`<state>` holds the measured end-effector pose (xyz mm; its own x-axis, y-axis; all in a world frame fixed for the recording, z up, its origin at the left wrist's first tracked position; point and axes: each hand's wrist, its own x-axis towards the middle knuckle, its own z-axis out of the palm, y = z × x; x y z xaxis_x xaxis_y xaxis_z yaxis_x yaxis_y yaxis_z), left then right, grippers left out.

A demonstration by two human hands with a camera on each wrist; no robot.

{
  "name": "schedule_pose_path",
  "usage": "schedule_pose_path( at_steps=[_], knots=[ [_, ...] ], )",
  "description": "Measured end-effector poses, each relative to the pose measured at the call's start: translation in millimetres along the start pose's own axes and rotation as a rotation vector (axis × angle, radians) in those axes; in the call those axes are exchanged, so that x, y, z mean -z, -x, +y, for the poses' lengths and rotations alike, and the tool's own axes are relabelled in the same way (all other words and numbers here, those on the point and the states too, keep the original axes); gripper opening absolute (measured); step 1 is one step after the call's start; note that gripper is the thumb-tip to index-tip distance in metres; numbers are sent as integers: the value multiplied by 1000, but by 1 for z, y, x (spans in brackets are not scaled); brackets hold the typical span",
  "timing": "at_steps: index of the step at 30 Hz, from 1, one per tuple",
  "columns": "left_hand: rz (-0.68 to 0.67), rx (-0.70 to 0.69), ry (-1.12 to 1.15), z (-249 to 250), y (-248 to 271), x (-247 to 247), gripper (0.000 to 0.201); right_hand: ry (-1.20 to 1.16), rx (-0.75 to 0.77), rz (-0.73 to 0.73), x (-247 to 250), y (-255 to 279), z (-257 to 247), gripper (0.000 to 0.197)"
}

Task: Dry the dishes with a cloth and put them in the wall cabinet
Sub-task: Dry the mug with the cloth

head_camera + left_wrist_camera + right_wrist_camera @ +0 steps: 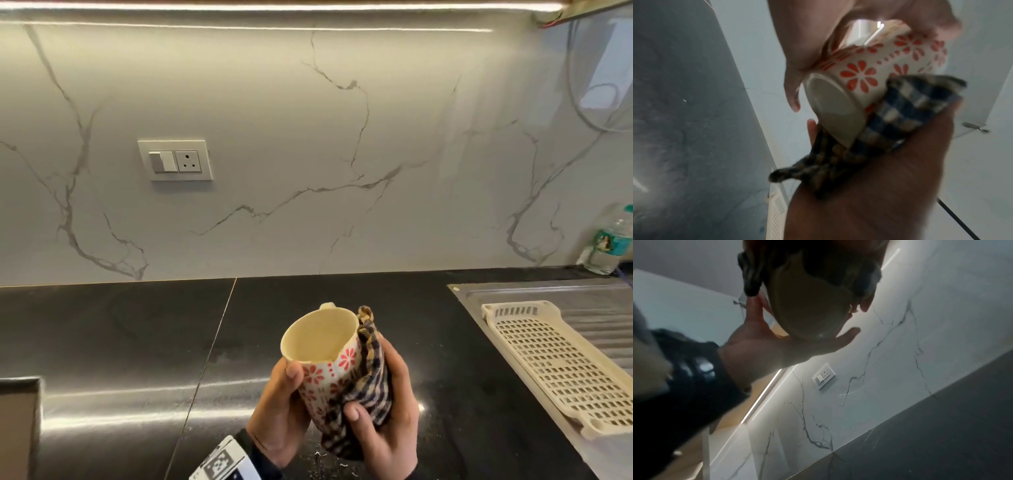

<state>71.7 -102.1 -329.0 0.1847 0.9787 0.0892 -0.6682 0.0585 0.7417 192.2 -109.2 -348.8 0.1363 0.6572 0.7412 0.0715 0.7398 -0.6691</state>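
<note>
A cream mug (320, 371) with red flowers is tilted above the black counter (102, 342), its mouth facing up and away. My left hand (284, 401) grips its left side, thumb near the rim. My right hand (383, 421) holds a dark checked cloth (371, 380) wrapped against the mug's right side and bottom. In the left wrist view the mug (859, 73) shows its base, with the cloth (900, 116) under it on my right palm (879, 194). In the right wrist view the mug's base (807, 305) is dark, cupped by my left hand (777, 344).
A cream plastic drying tray (555, 370) lies on the steel drainboard (599, 301) at the right. A water bottle (613, 240) stands in the far right corner. A switch and socket plate (174, 159) sits on the marble wall. A light strip (274, 7) runs overhead.
</note>
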Motion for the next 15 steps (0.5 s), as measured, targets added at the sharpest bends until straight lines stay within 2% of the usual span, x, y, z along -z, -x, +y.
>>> schedule_pose_path(
  at_steps=[2,4,7,9,11,15],
  knots=[
    [12,37,-16,2,-3,2,110,47,-4,-19,-2,1,1,70],
    [22,34,-79,2,-5,0,113,181,9,-46,-2,0,3,73],
    [45,-50,-123,2,-4,0,106,449,108,-113,-2,-4,2,77],
    [-4,-13,-92,4,-3,6,92,560,161,-188,-4,-4,-2,78],
    [-27,9,-29,5,-1,13,81,586,121,-245,-6,-9,-8,82],
    [-61,5,41,11,-2,12,80,427,-34,-327,0,-24,-13,84]
  ],
)
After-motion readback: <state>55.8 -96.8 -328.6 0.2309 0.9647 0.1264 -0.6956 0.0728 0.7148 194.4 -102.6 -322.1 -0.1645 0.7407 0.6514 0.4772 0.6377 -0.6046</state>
